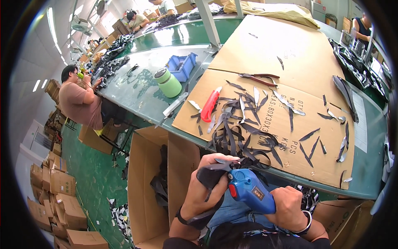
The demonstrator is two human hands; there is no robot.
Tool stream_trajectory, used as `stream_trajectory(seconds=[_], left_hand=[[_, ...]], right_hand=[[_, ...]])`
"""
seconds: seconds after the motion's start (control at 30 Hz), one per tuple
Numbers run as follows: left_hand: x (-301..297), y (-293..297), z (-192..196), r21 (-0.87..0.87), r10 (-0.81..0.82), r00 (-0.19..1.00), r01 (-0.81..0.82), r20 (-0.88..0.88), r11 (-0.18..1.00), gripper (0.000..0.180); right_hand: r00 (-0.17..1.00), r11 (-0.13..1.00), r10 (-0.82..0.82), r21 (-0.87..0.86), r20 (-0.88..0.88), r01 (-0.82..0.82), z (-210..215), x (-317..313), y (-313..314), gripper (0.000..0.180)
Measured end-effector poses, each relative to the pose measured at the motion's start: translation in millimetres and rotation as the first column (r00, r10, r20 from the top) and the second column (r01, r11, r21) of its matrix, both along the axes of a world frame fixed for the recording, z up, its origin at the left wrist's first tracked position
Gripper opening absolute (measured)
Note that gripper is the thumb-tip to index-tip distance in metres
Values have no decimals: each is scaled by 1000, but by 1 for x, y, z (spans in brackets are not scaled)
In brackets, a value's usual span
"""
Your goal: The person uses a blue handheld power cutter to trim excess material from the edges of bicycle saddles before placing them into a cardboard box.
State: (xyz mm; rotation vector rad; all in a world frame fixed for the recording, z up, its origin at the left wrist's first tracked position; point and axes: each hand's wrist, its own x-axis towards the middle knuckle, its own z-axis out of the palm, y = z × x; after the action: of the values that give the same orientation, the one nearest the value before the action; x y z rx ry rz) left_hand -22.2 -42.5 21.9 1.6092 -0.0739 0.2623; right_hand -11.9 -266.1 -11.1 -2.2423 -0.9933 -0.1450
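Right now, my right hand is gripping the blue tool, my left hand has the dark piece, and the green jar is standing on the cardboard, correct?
Not quite: in the head view, the green jar stands on the table, not the cardboard. Your right hand grips the blue tool; your left hand has the dark piece.

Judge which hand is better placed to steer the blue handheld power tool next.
Probably the right hand: it already grips the blue handheld power tool at its handle end, while the left hand is occupied holding the curved black piece beside the tool's head.
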Motion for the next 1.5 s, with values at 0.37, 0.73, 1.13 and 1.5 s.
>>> stream_trajectory(seconds=[0.37,0.73,1.13,1.5], left_hand=[[6,16,3,324,-146,989,140,-5,936,41],[6,2,-27,147,-647,720,689,-252,710,43],[-16,-43,-76,-676,-846,529,599,-69,430,56],[0,-14,-17,-462,341,911,-411,-231,786,18]], right_hand=[[998,998,58,5,5,-58,7,2,0,31],[994,968,-82,232,-77,98,18,13,10,35],[799,780,-58,472,-598,410,8,48,-4,34],[981,980,-186,-74,-49,182,-30,4,-15,41]])
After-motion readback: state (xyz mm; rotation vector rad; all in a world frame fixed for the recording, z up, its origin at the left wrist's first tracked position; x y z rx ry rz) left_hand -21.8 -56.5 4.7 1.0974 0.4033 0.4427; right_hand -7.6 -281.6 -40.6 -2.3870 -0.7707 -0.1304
